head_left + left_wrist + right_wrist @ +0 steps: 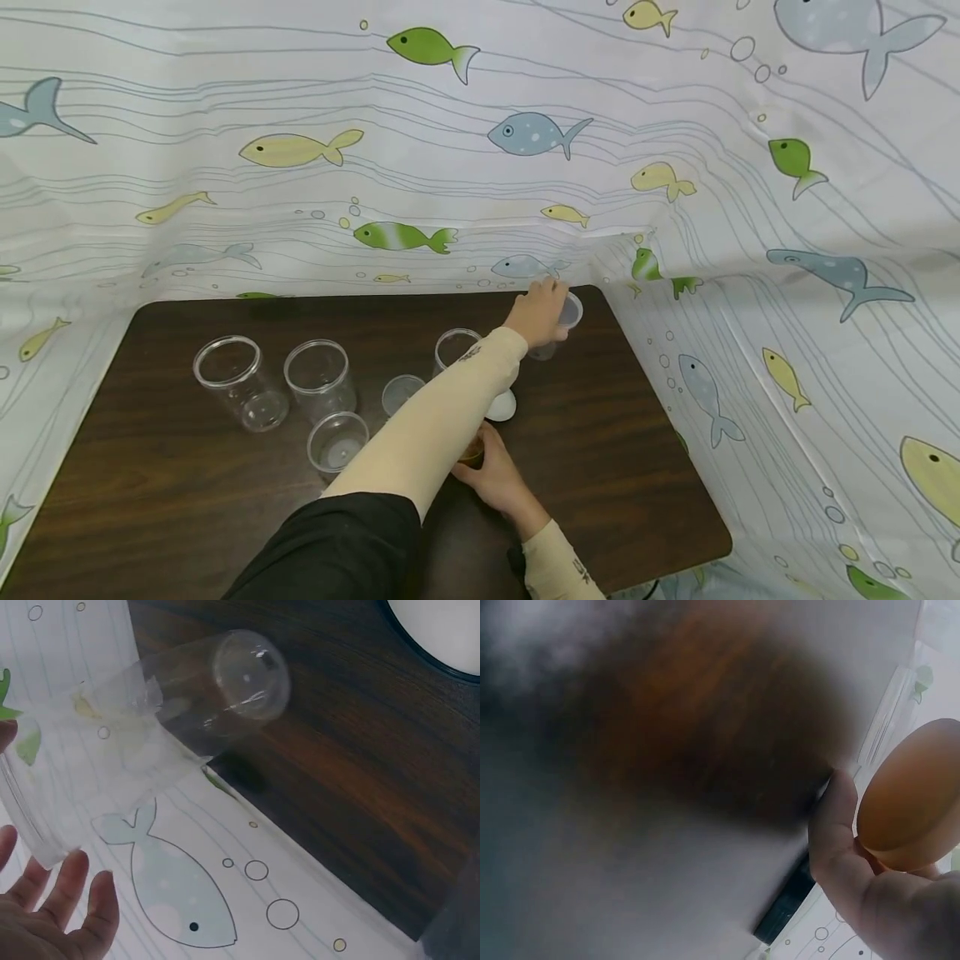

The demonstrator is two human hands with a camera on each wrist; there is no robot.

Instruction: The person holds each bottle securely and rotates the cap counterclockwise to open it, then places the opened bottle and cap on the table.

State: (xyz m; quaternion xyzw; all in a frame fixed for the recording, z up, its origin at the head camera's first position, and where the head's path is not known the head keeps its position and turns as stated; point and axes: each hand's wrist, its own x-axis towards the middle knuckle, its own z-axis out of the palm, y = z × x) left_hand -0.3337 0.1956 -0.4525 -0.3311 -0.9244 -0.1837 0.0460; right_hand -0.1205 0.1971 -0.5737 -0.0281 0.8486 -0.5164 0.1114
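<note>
My left hand (536, 315) reaches to the far right of the table and grips a clear plastic jar (571, 312) by its rim. In the left wrist view the jar (251, 675) is tilted, its base over the dark tabletop, the fingers (67, 892) at its rim. Nearer the body, my right hand (497, 477) holds a small amber-brown round container (472, 454), partly hidden by the left forearm. The right wrist view shows an amber cup-like piece (911, 799) against that hand; the rest is blurred. A white round thing (501, 406) lies just beyond the right hand.
Clear plastic jars stand on the left: one tall (228, 364), another (317, 368) beside it, and a third (337, 442) nearer. A clear round piece (402, 392) and another jar (456, 343) sit by the left forearm. Fish-patterned sheeting (420, 183) rises behind and to the right.
</note>
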